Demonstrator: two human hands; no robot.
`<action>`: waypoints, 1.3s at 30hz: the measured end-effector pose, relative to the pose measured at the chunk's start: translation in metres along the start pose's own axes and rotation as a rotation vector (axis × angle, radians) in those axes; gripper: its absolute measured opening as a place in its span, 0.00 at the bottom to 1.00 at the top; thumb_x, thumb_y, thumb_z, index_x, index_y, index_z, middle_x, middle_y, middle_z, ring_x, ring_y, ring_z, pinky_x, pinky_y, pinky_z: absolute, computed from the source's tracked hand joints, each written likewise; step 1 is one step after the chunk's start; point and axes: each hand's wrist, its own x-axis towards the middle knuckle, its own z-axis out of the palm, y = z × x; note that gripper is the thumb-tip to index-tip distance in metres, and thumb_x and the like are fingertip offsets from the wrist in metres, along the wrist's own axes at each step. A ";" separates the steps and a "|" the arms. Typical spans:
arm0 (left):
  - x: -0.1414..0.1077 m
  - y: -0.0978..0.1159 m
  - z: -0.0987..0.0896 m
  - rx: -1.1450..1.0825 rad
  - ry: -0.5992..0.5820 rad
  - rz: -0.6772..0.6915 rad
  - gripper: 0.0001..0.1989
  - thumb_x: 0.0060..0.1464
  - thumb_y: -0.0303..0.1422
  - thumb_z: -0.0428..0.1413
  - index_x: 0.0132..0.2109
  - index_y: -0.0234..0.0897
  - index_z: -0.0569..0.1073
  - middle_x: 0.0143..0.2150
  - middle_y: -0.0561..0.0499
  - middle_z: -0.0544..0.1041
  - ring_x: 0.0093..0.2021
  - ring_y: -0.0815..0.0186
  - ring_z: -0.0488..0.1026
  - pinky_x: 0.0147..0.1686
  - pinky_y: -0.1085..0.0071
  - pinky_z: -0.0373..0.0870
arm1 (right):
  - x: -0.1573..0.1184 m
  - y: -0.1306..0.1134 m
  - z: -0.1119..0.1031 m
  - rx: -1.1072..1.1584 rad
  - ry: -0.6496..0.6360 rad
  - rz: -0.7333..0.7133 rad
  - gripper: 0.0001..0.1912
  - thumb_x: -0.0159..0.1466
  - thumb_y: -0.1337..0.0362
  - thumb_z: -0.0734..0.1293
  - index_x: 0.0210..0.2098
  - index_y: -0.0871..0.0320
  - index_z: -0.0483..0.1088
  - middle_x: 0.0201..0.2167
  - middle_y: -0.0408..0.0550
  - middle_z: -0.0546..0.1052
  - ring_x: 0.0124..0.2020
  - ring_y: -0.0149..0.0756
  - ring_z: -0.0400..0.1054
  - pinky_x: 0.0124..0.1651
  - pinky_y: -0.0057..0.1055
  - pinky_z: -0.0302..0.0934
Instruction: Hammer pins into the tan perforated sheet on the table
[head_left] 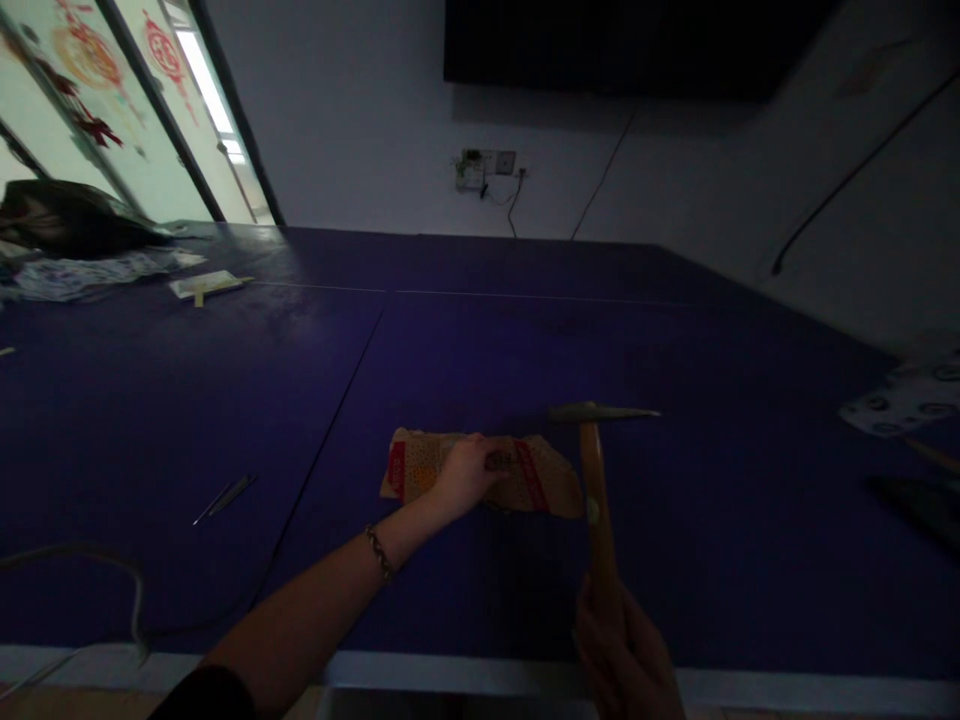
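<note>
The surface (pixel 480 345) runs back to the wall (pixel 360 130), its pale front edge (pixel 450 672) crossing below both forearms. A broad stretch of purple lies between the brown paper packet (pixel 551 478) and the far edge, with more to the right of the hammer (pixel 597 485) until the patterned sheet (pixel 904 405) and a dark object (pixel 911 510) near the right-hand border. On the left the room is tighter: two slim metal tools (pixel 229 497) lie beyond a dark seam, and a pale cable (pixel 90 552) loops over the front corner.

The packet sits near the middle, nearer the front edge than the back. The left hand (pixel 466 478) reaches in diagonally, bracelet (pixel 379 553) at the wrist, and lies over the packet with its fingers bent towards the right — whether they pinch the paper or only press on it, I cannot tell. The right hand (pixel 630 655), low at the front edge, is wrapped round the lower handle — the hammer stands nearly upright in view, tapered end pointing right, just beside the packet.
</note>
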 end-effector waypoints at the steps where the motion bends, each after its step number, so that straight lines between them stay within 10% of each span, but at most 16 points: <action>1: 0.000 0.000 -0.001 0.022 -0.006 0.018 0.14 0.43 0.27 0.59 0.41 0.34 0.73 0.35 0.48 0.73 0.33 0.66 0.71 0.35 0.73 0.67 | 0.002 0.000 0.003 0.014 -0.022 0.008 0.22 0.45 0.56 0.73 0.36 0.57 0.65 0.19 0.37 0.67 0.14 0.22 0.59 0.15 0.18 0.56; 8: -0.002 0.003 -0.003 0.119 -0.011 -0.015 0.26 0.43 0.30 0.60 0.51 0.35 0.64 0.40 0.47 0.74 0.41 0.60 0.71 0.40 0.68 0.66 | 0.012 0.001 0.003 0.004 -0.154 0.043 0.21 0.49 0.53 0.70 0.36 0.58 0.64 0.14 0.32 0.60 0.09 0.18 0.47 0.09 0.15 0.44; 13: -0.018 0.006 -0.040 0.073 0.090 0.008 0.27 0.42 0.27 0.59 0.52 0.36 0.64 0.45 0.48 0.73 0.45 0.64 0.70 0.45 0.71 0.66 | 0.017 0.006 -0.001 0.013 -0.096 0.018 0.23 0.46 0.55 0.72 0.37 0.56 0.64 0.18 0.35 0.64 0.11 0.20 0.55 0.10 0.16 0.50; 22: -0.155 -0.088 -0.109 0.508 0.638 -0.187 0.16 0.51 0.31 0.42 0.43 0.35 0.69 0.48 0.44 0.71 0.52 0.56 0.65 0.50 0.59 0.63 | 0.019 0.013 -0.002 0.026 -0.167 0.089 0.23 0.46 0.52 0.71 0.36 0.57 0.63 0.12 0.32 0.60 0.07 0.19 0.48 0.07 0.16 0.45; 27: -0.210 -0.141 -0.119 0.642 0.528 -0.387 0.16 0.46 0.31 0.40 0.37 0.41 0.71 0.42 0.51 0.76 0.52 0.53 0.65 0.47 0.54 0.63 | 0.014 0.008 0.003 0.035 -0.149 0.091 0.23 0.46 0.52 0.71 0.36 0.56 0.63 0.14 0.32 0.61 0.08 0.18 0.48 0.08 0.16 0.45; 39: -0.212 -0.136 -0.124 0.605 0.450 -0.472 0.16 0.40 0.32 0.40 0.30 0.44 0.72 0.38 0.55 0.78 0.44 0.56 0.72 0.44 0.56 0.64 | 0.009 0.003 0.009 0.025 -0.172 0.046 0.20 0.49 0.52 0.69 0.33 0.57 0.62 0.11 0.30 0.57 0.08 0.17 0.44 0.09 0.14 0.42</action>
